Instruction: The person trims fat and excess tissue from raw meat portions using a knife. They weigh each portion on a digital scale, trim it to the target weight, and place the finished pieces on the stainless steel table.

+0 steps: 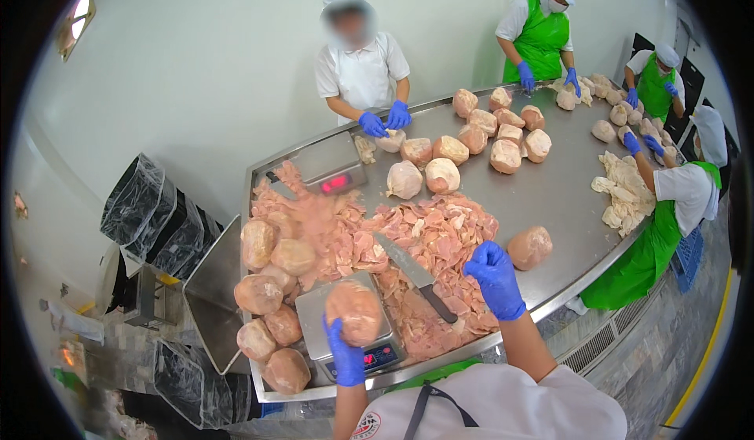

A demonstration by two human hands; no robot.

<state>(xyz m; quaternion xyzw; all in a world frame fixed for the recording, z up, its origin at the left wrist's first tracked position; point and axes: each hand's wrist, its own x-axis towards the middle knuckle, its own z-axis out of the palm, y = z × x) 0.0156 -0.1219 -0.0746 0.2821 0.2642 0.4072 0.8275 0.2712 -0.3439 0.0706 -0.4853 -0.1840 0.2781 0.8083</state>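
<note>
My left hand (345, 354), in a blue glove, grips the side of a round ball of pale pink meat (353, 313) over the digital scale (312, 314). It is hard to tell whether the ball rests on the plate. My right hand (496, 280), also gloved, is raised over the table with its fingers curled together; what they hold, if anything, is hidden. A knife (416, 275) with a black handle lies between my hands on a wide heap of meat trimmings (452, 228). Several more meat balls (258, 292) are clustered left of the scale.
A second scale (334, 169) stands across the steel table (542, 157). One meat ball (529, 248) sits right of my right hand. Several gloved co-workers (369, 63) handle meat along the far and right sides. Pale skins (624, 193) lie piled near the right edge.
</note>
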